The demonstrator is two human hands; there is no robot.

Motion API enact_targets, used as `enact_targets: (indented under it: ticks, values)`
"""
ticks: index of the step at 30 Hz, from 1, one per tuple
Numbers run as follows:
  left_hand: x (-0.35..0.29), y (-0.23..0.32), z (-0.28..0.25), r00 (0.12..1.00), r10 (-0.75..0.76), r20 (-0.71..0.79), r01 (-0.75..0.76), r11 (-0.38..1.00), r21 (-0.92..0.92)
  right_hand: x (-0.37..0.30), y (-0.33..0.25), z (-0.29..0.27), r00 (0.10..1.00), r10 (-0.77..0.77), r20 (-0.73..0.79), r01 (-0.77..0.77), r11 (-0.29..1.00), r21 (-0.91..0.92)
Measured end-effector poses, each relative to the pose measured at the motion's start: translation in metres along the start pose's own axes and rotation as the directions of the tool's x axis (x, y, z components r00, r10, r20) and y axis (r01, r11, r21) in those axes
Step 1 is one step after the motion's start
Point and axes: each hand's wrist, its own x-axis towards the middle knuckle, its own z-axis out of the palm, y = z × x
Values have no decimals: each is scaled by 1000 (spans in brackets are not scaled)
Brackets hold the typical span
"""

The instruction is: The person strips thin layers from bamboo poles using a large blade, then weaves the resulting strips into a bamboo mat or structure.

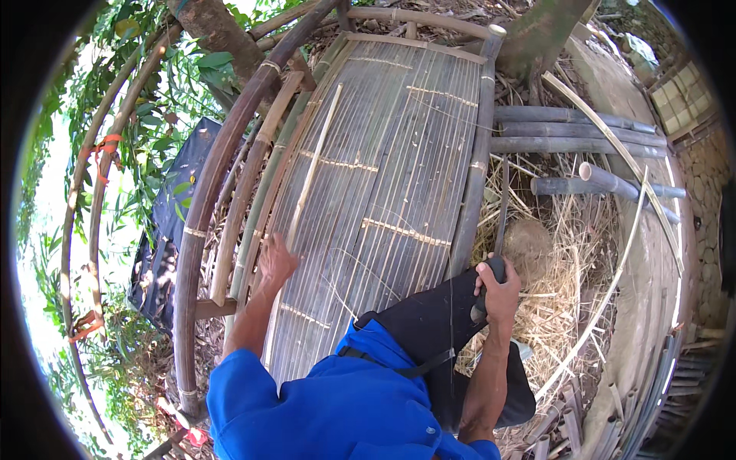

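Note:
Across the middle lies a bamboo bench [406, 176] of narrow slats, held at both sides by thick poles. A pale bamboo strip [320, 157] rests lengthwise on its left half. My left hand [277, 261] is over the bench's left side, close by the strip; its fingers are blurred, so its grip on the strip is unclear. My right hand [500, 290] is closed around the dark handle of a long, narrow-bladed knife [504, 207], beside my knee. Its blade points away from me, past the bench's right pole. Thin strands [341, 295] lie loosely on the slats.
Thick bamboo poles [579, 142] stick out to the right above straw and shavings [567, 284]. Long split strips [613, 314] lean across there. Tree trunks [537, 38] stand at the far end. Bent poles with orange ties [103, 146] and a dark sheet [180, 192] are at left.

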Motion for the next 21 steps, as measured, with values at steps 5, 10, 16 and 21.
enact_targets:
  ticks: [5, 10, 16, 21]
  values:
    - [-35, -19, 6, 998, -53, 37, 63, 938, -341, 1, -7, -13, 998, -38, 49, 31, 989, 143]
    - [-12, 26, -66, 995, 77, -57, -95, 844, -528, -4, -12, -36, 986, -164, 10, 163, 983, 88]
    - [23, 163, -194, 844, 434, 315, -179, 781, -598, -3, -11, -71, 986, -121, -111, 144, 962, 232]
    - [12, 253, -210, 565, 802, 192, -541, 537, -648, -1, -1, -95, 832, -229, -506, 402, 877, 263]
